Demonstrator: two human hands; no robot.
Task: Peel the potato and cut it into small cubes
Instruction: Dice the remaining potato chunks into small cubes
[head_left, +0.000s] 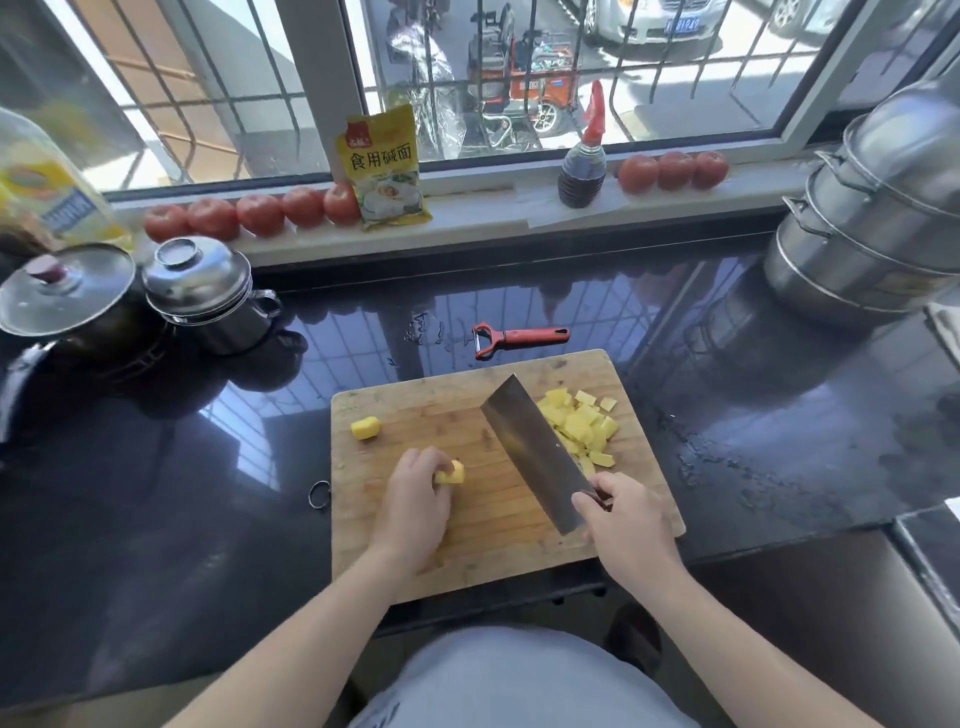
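Note:
A wooden cutting board (415, 405) lies at the counter's front edge. My left hand (415, 499) pinches a small yellow potato piece (452, 474) against the board. My right hand (623, 525) grips the handle of a broad cleaver (535, 457), whose blade is lifted and tilted, pointing away from me between the two hands. A heap of several potato cubes (582, 428) sits on the board's right side, partly hidden by the blade. One larger potato chunk (365, 428) rests alone near the board's left edge.
A red peeler (514, 338) lies on the dark counter (208, 493) just behind the board, beside a wet patch. Lidded pots (202, 291) stand at left, stacked steel steamers (872, 228) at right. Tomatoes (249, 215), a yellow packet (387, 171) and a sauce bottle (584, 166) line the windowsill.

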